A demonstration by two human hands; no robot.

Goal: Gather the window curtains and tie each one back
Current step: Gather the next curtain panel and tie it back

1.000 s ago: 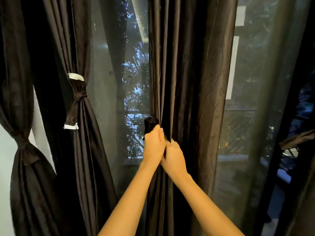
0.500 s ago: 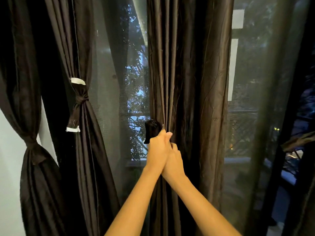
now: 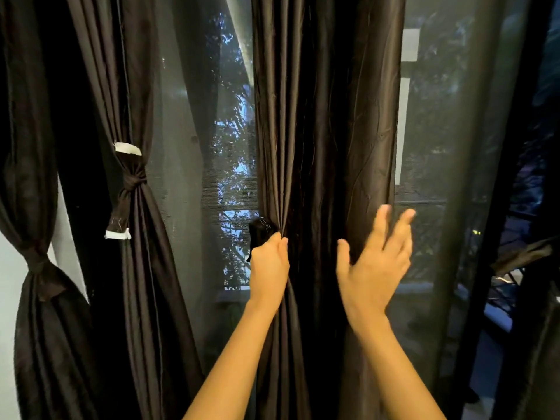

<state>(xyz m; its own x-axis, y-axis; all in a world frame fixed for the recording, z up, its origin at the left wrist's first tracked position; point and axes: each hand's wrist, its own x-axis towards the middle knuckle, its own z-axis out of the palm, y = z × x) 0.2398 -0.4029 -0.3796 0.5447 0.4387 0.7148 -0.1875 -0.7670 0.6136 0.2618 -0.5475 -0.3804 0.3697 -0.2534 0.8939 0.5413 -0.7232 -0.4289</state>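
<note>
Left hand [image 3: 268, 268] clenched on a pinched fold of the dark brown pleated satin curtain [image 3: 327, 131] and a small black fabric piece [image 3: 260, 234]; right hand [image 3: 371, 268] released, fingers spread.
The right hand is blurred before the curtain's right half, and contact cannot be told. This curtain hangs loose mid-window over a sheer grey net [image 3: 454, 147]. To its left, a second dark curtain [image 3: 145, 283] is knotted by a white-ended band [image 3: 128, 189], and a far-left dark curtain [image 3: 45, 344] is likewise tied.
</note>
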